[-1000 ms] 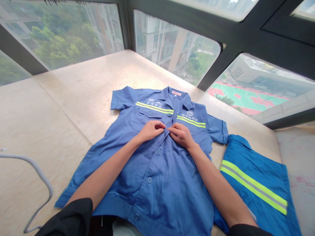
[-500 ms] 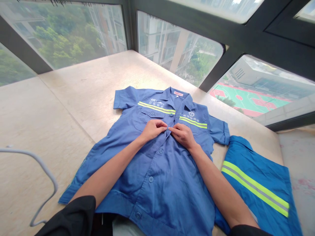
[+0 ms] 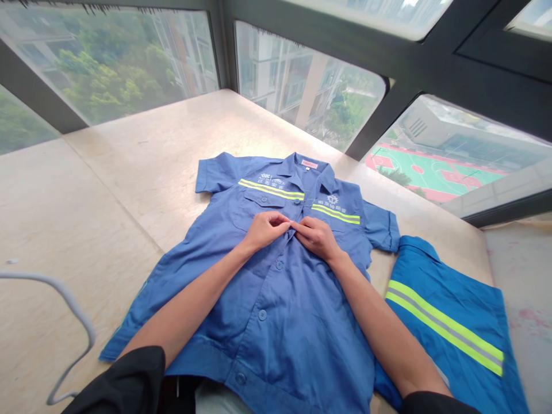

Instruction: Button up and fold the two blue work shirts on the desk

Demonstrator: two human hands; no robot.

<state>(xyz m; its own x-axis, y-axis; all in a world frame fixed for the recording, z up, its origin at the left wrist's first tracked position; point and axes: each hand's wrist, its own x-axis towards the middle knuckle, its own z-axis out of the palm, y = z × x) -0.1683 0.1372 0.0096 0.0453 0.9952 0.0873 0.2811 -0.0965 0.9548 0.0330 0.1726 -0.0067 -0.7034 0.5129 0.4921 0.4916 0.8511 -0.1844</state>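
A blue short-sleeved work shirt (image 3: 241, 287) lies front up, its collar pointing away from me and yellow-green reflective stripes across the chest. My left hand (image 3: 268, 229) pinches the front placket at mid-chest. Opposite it, my right hand (image 3: 317, 236) pinches the same spot, fingertips meeting the left ones. Whatever button sits between the fingertips is hidden. Below the hands a button (image 3: 279, 265) and a lower button (image 3: 263, 315) show on the placket, with a hem button (image 3: 241, 378) at the waistband. Above the hands the collar stands apart.
A folded brighter blue garment (image 3: 448, 299) with a reflective stripe lies right of the shirt. A white cable (image 3: 81, 310) curves over the pale stone surface (image 3: 116, 190) at left. Dark window frames (image 3: 371, 138) border the far side.
Both hands stay at the same place on the placket, with the fingertips drawn slightly closer together. The whole view has shifted a little.
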